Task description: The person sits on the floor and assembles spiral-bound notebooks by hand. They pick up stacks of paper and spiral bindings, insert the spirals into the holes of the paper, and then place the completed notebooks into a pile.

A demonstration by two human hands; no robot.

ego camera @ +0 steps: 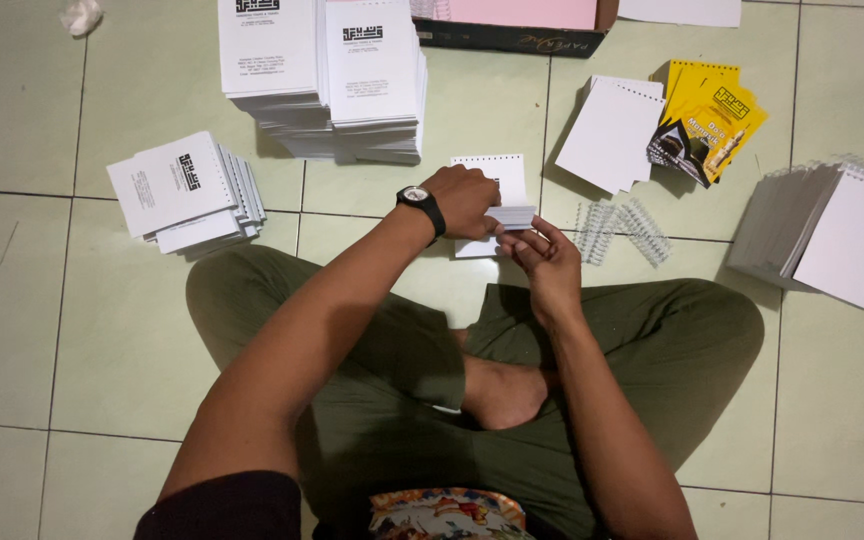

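Observation:
I sit cross-legged on a tiled floor. My left hand, with a black wristwatch on its wrist, presses down on a small stack of punched white pages lying on the floor in front of my knees. My right hand pinches the near right edge of that same stack between thumb and fingers. A few silver wire binding coils lie just to the right of my right hand.
Two tall stacks of printed white booklets stand at the back. A smaller pile lies at left. White punched sheets and yellow covers are at right. Spiral-bound pads lean far right. A dark box sits behind.

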